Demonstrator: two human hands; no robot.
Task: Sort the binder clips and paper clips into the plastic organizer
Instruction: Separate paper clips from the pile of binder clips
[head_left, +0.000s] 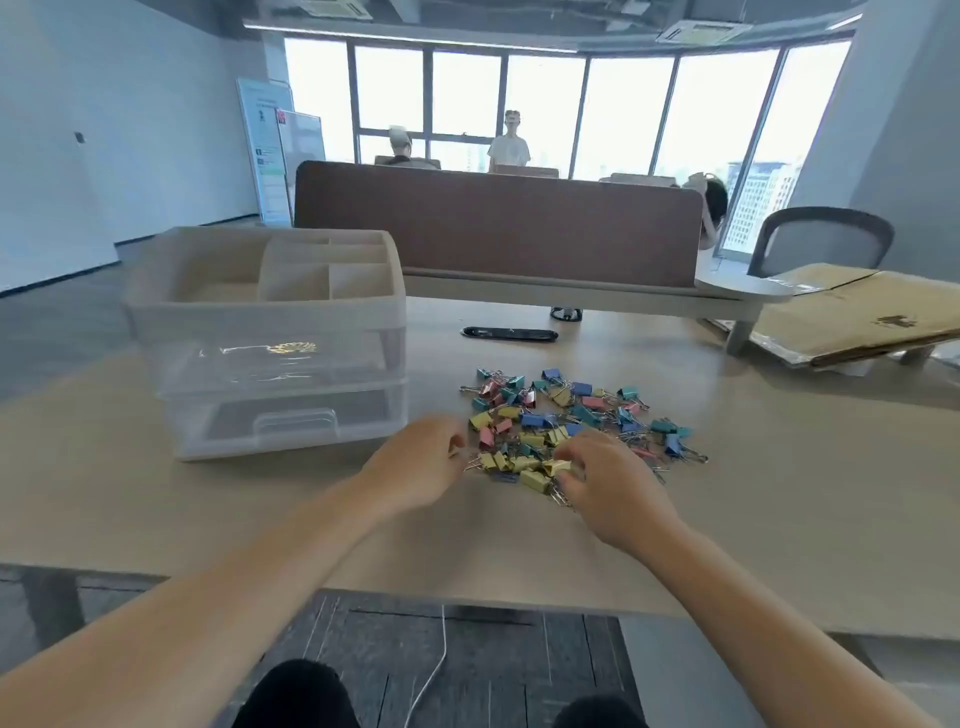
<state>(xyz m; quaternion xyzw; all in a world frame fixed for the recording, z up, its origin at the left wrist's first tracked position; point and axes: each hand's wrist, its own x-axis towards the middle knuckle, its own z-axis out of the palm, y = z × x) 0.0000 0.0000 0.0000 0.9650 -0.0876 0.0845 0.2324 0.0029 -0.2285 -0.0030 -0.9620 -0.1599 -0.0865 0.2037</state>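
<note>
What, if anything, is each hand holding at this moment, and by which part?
The right hand pinches a yellow binder clip by its body at the pile's near edge. The left hand is curled beside the pile; whether it holds anything cannot be told.

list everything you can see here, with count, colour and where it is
binder clips: many, too many to count; yellow, blue, pink, teal; loose pile on the desk, right of the organizer
plastic organizer: one, translucent white; left on the desk, divided tray on top, drawers shut below
desk: one, light wood; fills the foreground
black oval cover: one, black; set in the desk behind the pile
divider panel: one, brown; along the far desk edge
cardboard: flattened, brown; far right
office chair: one, grey; behind the cardboard
left hand: curled at the pile's left edge
right hand: fingers among yellow clips at the pile's near edge
</note>
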